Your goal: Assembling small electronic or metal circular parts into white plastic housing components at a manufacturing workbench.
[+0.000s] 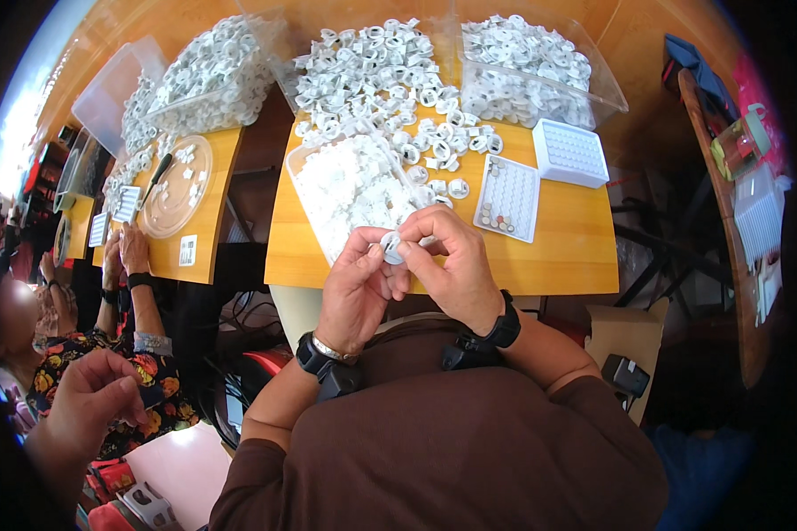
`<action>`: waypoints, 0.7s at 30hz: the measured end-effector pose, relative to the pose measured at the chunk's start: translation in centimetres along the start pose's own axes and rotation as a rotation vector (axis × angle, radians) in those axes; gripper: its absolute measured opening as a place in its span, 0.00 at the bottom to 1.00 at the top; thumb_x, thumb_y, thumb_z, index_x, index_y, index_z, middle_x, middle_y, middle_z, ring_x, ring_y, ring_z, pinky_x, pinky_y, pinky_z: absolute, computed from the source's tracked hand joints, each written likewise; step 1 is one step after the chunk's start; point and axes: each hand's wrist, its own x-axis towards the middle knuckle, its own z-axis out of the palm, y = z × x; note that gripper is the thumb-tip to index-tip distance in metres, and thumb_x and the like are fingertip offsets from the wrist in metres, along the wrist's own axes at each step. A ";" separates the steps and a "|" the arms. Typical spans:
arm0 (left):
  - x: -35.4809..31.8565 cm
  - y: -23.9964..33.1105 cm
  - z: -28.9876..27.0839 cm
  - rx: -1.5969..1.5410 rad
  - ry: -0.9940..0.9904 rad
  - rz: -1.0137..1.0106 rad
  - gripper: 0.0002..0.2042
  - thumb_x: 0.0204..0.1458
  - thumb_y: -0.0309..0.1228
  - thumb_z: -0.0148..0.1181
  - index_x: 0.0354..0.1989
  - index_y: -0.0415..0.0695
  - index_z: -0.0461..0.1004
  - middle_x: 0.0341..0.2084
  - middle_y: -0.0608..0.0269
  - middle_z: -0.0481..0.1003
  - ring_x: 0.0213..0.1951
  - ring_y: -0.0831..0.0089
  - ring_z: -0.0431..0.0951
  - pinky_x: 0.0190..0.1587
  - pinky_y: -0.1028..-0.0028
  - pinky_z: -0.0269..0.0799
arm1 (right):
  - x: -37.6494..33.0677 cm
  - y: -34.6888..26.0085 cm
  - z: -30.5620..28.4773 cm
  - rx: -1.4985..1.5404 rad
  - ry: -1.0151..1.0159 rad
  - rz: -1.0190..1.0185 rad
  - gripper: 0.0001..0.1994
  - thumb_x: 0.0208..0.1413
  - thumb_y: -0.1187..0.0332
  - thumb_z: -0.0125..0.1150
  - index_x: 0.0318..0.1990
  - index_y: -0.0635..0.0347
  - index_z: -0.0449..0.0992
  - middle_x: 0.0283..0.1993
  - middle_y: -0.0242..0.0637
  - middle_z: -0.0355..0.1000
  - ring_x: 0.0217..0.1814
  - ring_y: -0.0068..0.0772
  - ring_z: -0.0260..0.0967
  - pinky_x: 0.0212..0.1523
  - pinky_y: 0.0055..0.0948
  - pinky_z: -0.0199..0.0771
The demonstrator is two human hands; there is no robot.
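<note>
Above the front edge of the table, both my hands come together on one small white round plastic part (392, 249). My left hand (359, 288) pinches its left side between thumb and fingertips. On its right side the thumb and fingers of my right hand (456, 270) close, partly covering it. Just beyond my hands is a clear bin (303, 212) full of small white plastic pieces. Behind it spreads a heap of white ring-shaped parts (363, 80). To the right lies a shallow white tray (515, 199) holding several small round metal discs.
A stack of white trays (571, 157) stands at the table's right side, with a full clear bin (540, 93) behind. At a separate left table (205, 190), a co-worker's hands (131, 250) rest near a round clear lid (175, 221). Another person's hand (97, 394) is at lower left.
</note>
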 end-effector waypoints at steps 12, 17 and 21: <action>0.3 -0.8 0.7 0.147 -0.052 -0.071 0.11 0.60 0.34 0.49 0.46 0.42 0.64 0.31 0.64 0.71 0.28 0.77 0.74 0.30 0.78 0.71 | -1.0 0.2 -1.3 -0.050 -0.006 0.078 0.02 0.52 0.79 0.57 0.33 0.66 0.71 0.41 0.38 0.68 0.39 0.27 0.70 0.34 0.24 0.76; 1.0 -0.4 0.8 0.296 -0.056 -0.051 0.09 0.61 0.32 0.48 0.45 0.42 0.65 0.29 0.65 0.71 0.26 0.80 0.73 0.27 0.80 0.69 | -1.0 0.4 -1.5 -0.092 0.003 0.054 0.03 0.52 0.79 0.57 0.33 0.65 0.71 0.41 0.37 0.69 0.40 0.26 0.69 0.35 0.23 0.75; 1.8 -0.5 1.5 0.566 -0.056 -0.013 0.07 0.62 0.32 0.46 0.42 0.41 0.65 0.24 0.68 0.70 0.22 0.84 0.71 0.22 0.82 0.67 | -0.9 0.4 -1.8 -0.111 0.057 0.050 0.03 0.52 0.80 0.57 0.34 0.64 0.71 0.41 0.37 0.69 0.41 0.25 0.69 0.36 0.23 0.75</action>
